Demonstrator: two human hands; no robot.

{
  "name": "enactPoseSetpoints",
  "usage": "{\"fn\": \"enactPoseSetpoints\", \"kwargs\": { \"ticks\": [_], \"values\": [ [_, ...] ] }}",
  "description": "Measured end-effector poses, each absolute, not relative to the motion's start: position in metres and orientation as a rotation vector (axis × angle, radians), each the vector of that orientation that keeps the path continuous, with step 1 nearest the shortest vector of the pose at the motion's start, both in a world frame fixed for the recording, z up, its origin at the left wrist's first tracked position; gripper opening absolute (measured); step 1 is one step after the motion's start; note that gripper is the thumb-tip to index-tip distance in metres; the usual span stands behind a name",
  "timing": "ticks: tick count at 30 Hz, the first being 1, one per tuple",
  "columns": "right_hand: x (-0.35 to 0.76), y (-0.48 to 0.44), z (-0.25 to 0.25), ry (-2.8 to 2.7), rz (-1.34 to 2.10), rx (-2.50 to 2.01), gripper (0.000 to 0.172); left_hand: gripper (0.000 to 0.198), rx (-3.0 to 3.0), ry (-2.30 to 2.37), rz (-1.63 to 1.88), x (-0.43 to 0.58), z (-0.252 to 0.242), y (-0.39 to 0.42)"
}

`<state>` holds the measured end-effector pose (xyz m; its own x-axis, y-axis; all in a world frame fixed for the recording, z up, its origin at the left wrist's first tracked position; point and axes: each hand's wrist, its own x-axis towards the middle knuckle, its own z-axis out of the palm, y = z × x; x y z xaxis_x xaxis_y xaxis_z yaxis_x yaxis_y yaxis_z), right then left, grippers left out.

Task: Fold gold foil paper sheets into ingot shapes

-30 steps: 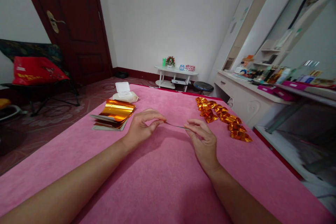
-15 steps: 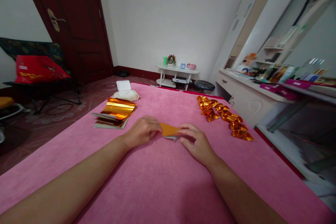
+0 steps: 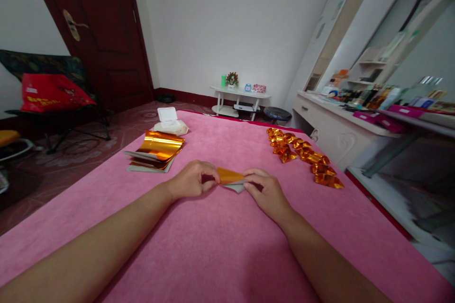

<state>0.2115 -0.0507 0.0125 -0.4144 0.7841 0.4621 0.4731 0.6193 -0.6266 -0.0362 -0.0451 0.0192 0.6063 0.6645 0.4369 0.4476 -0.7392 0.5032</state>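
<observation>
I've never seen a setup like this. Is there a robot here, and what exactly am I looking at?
There is no robot: these are a person's own bare hands. The view comes from a camera worn on that person's head, looking forward and down, so the forearms reach in from the bottom.

The left hand and right hand hold opposite ends of a small gold-and-grey sheet, apparently folded.

On the pink surface, a stack of shiny gold sheets lies to the left, with a pale pack, its white lid open, just beyond. Folded gold pieces lie to the right.
</observation>
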Motion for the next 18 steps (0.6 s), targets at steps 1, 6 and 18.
{"fn": "enactPoseSetpoints", "kwargs": {
  "ticks": [1,6,18],
  "values": [
    [0.2114,-0.0511,0.0126,-2.086,0.528,-0.985,0.020,0.012,2.522,0.873,0.845,-0.0351,0.0204,-0.0464],
    [0.2109,-0.0503,0.0116,-2.093,0.550,-0.984,0.020,0.030,2.621,0.868,0.852,-0.0293,0.0223,-0.0479],
    [0.2103,-0.0564,0.0131,-1.912,0.664,-1.069,0.015,0.031,2.521,1.009,1.141,-0.0269,0.0198,-0.0461]
  ]
}}
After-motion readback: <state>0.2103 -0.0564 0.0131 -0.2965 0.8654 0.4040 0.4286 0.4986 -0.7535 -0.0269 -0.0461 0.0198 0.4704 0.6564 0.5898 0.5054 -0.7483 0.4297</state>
